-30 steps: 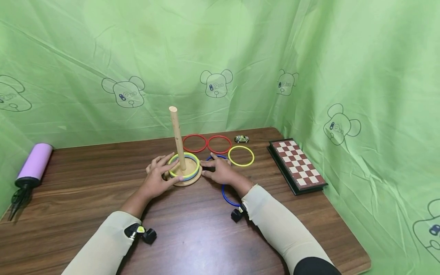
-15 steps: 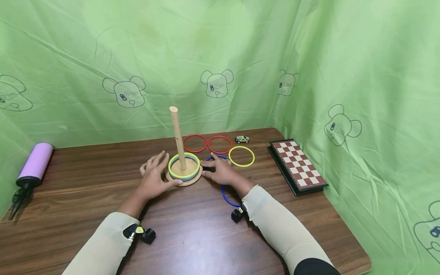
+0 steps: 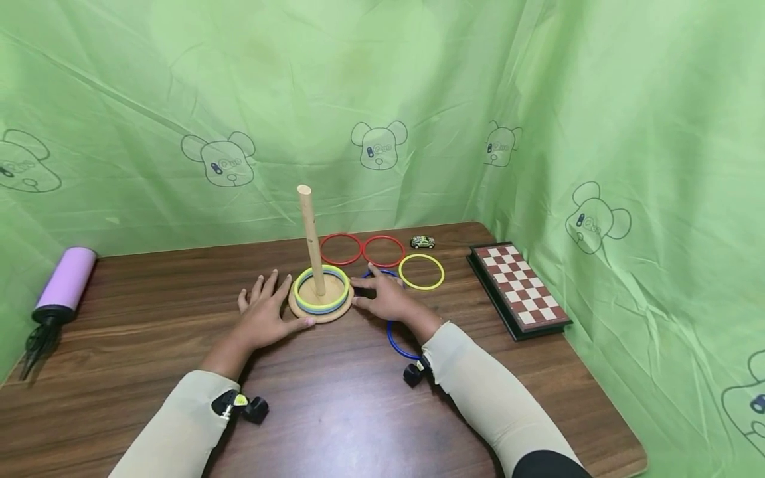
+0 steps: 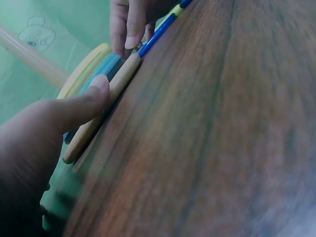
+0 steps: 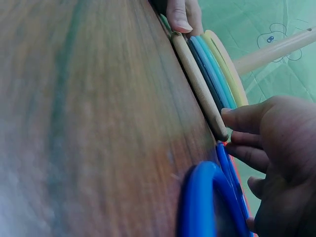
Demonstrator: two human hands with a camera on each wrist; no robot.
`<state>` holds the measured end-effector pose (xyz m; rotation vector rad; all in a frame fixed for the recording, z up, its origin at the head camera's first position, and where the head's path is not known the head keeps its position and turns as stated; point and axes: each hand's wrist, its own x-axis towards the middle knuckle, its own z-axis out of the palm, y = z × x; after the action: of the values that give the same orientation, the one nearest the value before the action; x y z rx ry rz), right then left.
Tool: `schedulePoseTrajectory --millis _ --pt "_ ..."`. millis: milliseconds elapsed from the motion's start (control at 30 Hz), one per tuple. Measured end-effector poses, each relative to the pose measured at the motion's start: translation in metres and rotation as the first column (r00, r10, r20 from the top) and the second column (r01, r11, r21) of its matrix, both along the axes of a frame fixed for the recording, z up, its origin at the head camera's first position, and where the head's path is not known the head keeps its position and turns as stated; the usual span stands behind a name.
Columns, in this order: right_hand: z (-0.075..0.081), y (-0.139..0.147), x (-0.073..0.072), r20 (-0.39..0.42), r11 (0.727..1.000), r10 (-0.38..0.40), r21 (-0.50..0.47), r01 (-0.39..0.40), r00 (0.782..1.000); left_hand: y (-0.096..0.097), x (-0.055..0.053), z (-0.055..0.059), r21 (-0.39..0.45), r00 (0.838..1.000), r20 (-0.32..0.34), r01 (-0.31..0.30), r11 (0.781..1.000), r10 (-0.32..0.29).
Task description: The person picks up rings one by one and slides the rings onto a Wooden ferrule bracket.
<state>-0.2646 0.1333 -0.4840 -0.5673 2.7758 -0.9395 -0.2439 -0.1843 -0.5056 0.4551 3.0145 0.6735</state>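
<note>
In the head view, a wooden ring-toss stand has an upright post (image 3: 312, 245) on a round base (image 3: 309, 292). A yellow ring (image 5: 223, 61) lies on top of blue rings (image 5: 211, 64) around the post's foot. My left hand (image 3: 261, 322) is at the base's left side, fingers spread and thumb along the front edge. In the left wrist view, that thumb (image 4: 94, 96) touches the stack's edge. My right hand (image 3: 382, 297) is at the base's right side, thumb and fingers apart. The right wrist view has its thumb (image 5: 242, 118) at the edge of the stack.
Blue rings (image 3: 391, 338) lie partly under my right hand and wrist. Farther back are two red rings (image 3: 342, 234), a yellow ring (image 3: 443, 272) and a toy car (image 3: 422, 242). A chessboard (image 3: 520, 285) sits right, a purple hand pump (image 3: 67, 279) far left.
My left hand has drawn its fingers back from over the ring stack toward the left and spread them; its thumb stays near the base. The right hand and stand have hardly moved.
</note>
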Motion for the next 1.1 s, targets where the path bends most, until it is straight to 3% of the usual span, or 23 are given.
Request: schedulePoseTrajectory --millis 233,567,767,1100 --pt "0.007 0.005 0.004 0.019 0.997 -0.026 -0.075 0.028 0.999 0.006 0.002 -0.003 -0.042 1.000 -0.007 0.002 0.999 -0.002" --pt "0.027 0.012 0.008 -0.023 0.998 -0.003 -0.060 0.001 1.000 0.006 0.005 -0.002 -0.069 1.000 -0.003 -0.006 0.998 0.006" --pt "0.038 0.028 0.013 -0.040 0.997 -0.070 -0.048 0.068 0.997 0.004 0.008 -0.003 -0.058 1.000 0.001 -0.004 0.998 0.005" --pt "0.039 0.067 0.010 -0.051 0.986 -0.130 -0.108 0.124 0.990 -0.002 0.006 -0.001 -0.058 1.000 -0.001 -0.004 0.998 0.004"
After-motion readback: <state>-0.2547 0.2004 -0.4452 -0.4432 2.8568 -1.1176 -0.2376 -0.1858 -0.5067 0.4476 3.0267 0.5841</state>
